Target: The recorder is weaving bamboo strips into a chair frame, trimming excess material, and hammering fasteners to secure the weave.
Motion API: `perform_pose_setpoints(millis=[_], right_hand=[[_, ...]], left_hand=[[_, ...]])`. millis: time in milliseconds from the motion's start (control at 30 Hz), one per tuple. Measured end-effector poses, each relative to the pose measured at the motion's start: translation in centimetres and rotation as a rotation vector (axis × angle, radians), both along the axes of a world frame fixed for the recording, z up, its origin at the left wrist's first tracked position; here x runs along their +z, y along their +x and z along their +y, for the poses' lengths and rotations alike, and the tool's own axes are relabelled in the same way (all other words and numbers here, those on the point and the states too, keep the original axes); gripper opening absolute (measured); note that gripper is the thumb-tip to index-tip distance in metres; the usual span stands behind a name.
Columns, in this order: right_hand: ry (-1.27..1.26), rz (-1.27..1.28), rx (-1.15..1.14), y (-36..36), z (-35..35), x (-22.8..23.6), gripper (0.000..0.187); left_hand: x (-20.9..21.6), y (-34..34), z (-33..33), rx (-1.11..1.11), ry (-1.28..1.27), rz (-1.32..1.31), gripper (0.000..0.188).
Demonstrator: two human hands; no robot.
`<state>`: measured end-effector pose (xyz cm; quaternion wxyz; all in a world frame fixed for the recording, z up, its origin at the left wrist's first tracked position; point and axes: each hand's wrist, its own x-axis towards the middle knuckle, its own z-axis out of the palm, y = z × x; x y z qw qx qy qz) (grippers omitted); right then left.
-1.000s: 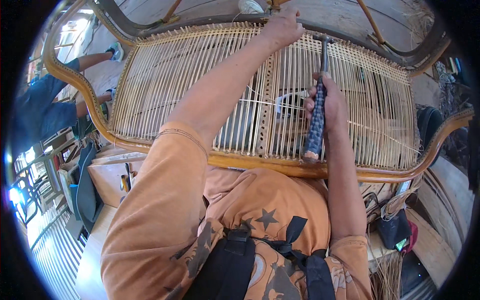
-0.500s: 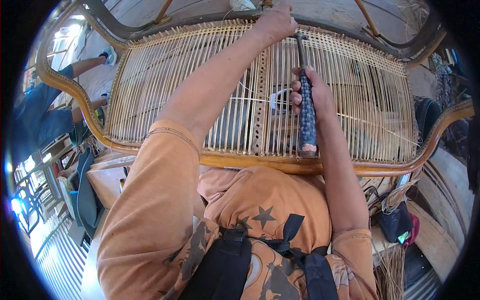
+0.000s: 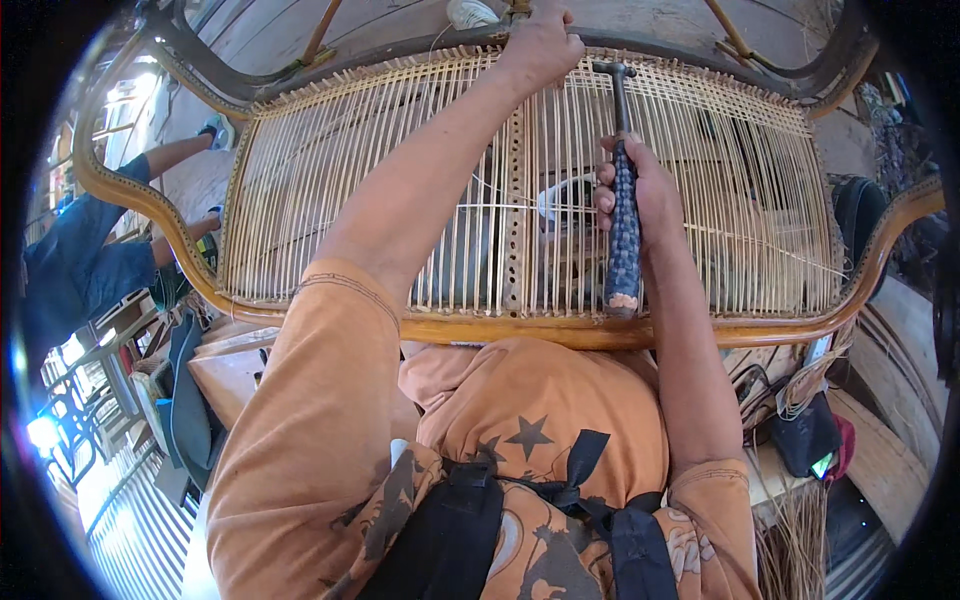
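A wooden seat frame (image 3: 560, 334) strung with many pale cane strands (image 3: 440, 200) lies across in front of me. My left hand (image 3: 543, 50) reaches to the dark far rail (image 3: 400, 52), its fingers curled closed; whatever they pinch is hidden behind them. In my right hand (image 3: 650, 190) is a hammer (image 3: 622, 230) with a dark woven-pattern grip. It is held above the strands with its metal head pointing away from me, a little to the right of my left hand and apart from the rail.
A drilled centre bar (image 3: 516, 230) runs across the frame. Beyond the far rail sits a pale coil of strand (image 3: 470, 14). Another person's legs (image 3: 110, 230) show at the left. Loose dry strands (image 3: 790, 540) hang at the lower right, beside a dark bag (image 3: 805, 435).
The hammer and my right hand have shifted slightly to the right, so its head stands farther from my left hand. My left hand stays at the far rail, fingers still curled.
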<state>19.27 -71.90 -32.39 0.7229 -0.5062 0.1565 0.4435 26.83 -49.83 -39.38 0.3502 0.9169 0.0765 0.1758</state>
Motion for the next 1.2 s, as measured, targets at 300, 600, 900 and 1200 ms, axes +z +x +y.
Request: perform_pose_setpoints(millis=[300,600,900,1200], right_hand=[[0.114,0.044,-0.112,-0.8,1.0,-0.3,0.028],[0.061,0.042,-0.049,-0.5,0.6,-0.2,0.028],[0.021,-0.019,-0.095,0.4,0.6,-0.3,0.027],[0.009,-0.030,-0.091,-0.2,0.6,0.1,0.035]], left_hand=[[-1.9,0.1,-1.0,-0.004,0.042,-0.039,0.032],[-0.4,-0.1,-0.7,0.020,0.054,0.021,0.032],[0.8,1.2,-0.1,0.030,0.078,-0.157,0.027],[-0.4,0.1,-1.4,0.009,0.128,-0.166,0.026]])
